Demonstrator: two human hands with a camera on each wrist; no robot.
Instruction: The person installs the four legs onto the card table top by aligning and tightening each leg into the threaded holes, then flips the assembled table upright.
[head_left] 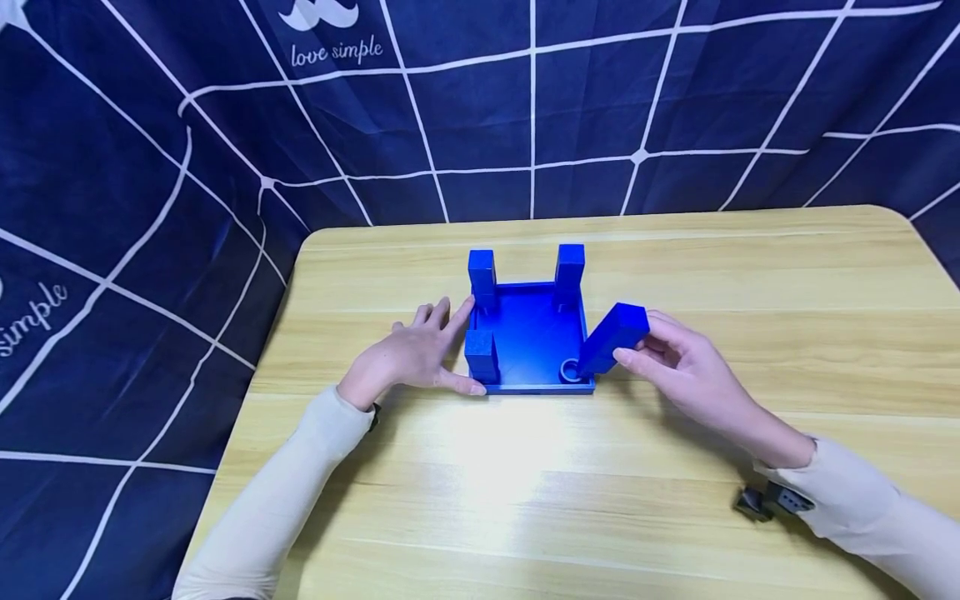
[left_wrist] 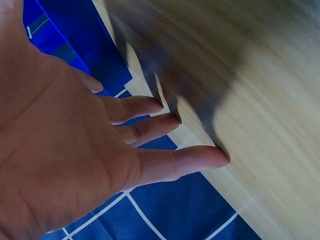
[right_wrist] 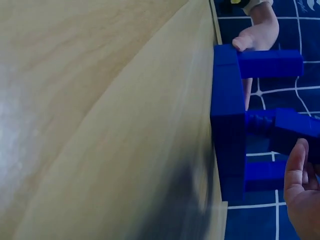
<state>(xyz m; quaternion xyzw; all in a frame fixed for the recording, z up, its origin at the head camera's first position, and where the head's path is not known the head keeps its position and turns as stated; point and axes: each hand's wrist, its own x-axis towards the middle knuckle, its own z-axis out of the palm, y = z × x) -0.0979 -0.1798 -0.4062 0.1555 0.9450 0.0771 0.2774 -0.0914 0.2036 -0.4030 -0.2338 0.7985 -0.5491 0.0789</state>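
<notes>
A shallow blue square tray-like panel (head_left: 528,337) with a raised rim lies on the table, like an upturned small table. Blue square legs stand upright at three corners: far left (head_left: 482,271), far right (head_left: 570,267) and near left (head_left: 482,354). My right hand (head_left: 693,371) pinches a fourth blue leg (head_left: 618,333) between thumb and fingers, tilted over the near right corner beside a round socket (head_left: 572,372). Its threaded end (right_wrist: 259,123) shows in the right wrist view. My left hand (head_left: 420,350) is spread along the panel's left side, thumb and index finger at its edge.
Everything rests on a light wood table (head_left: 510,500) with rounded far corners. Dark blue cloth (head_left: 480,108) with white lines hangs behind it and on the left side.
</notes>
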